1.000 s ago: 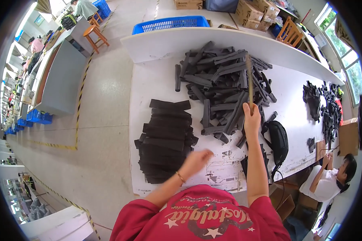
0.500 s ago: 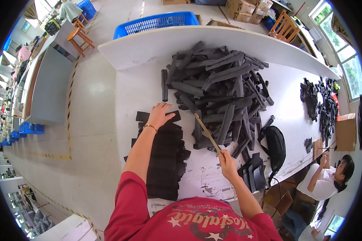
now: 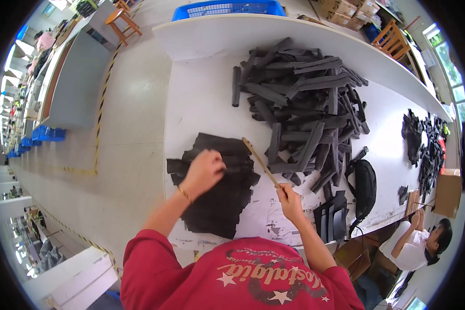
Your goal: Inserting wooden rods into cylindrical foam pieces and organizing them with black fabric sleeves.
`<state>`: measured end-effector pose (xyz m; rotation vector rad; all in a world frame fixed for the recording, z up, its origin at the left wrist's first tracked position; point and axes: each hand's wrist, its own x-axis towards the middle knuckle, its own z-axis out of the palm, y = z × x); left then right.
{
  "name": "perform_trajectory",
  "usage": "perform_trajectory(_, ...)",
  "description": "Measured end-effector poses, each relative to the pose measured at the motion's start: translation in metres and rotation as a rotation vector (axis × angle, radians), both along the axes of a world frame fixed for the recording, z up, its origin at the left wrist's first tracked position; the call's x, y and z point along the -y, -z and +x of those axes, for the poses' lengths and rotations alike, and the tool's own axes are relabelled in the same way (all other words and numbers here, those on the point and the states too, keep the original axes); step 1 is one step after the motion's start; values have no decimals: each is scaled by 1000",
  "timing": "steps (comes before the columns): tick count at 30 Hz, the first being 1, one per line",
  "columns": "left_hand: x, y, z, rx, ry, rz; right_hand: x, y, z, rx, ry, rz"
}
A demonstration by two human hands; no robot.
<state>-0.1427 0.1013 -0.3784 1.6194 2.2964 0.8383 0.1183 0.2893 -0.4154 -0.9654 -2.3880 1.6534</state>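
Flat black pieces: one low stack straight in front of you at 12 o'clock, near the table's close edge; too many overlapping sheets to count.
Left hand: your fingers are curled down on the top sheet of that stack; I cannot tell whether they pinch it or only press.
Right hand: closed round the lower end of one thin wooden stick, which slants up toward 11 o'clock; its far tip sits just beside the stack's upper right corner.
Upright black pieces: one small group at your 3 o'clock, by the near edge, just beside the right hand.
Black bag: one, rounded, at 2 o'clock, beyond the upright group.
Loose black strips: one big heap at 1 o'clock, farther back, strips crossing each way, too many to count; one strip lies apart at its left side.
Small dark parts: one scattered pile far off at 3 o'clock.
Cardboard box: one, brown, at the table's right end; a seated person in white is below it.
Blue crate: one, slatted, beyond the table at 12 o'clock.
Table: white; bare top at 11 o'clock between stack and heap, and its left edge runs beside a grey floor with a yellow-black striped line.
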Motion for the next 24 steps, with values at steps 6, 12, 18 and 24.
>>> perform_trajectory(6,70,-5,114,17,-91,-195,33,-2,12,27,-51,-98)
perform_trajectory(12,69,-8,108,104,-273,153,45,-19,12,3,-64,-147)
perform_trajectory(18,38,-11,80,-27,-280,329,44,-20,25,-96,-25,-89)
perform_trajectory(24,4,5,50,-153,-91,-70,43,-24,47,-78,-12,-63)
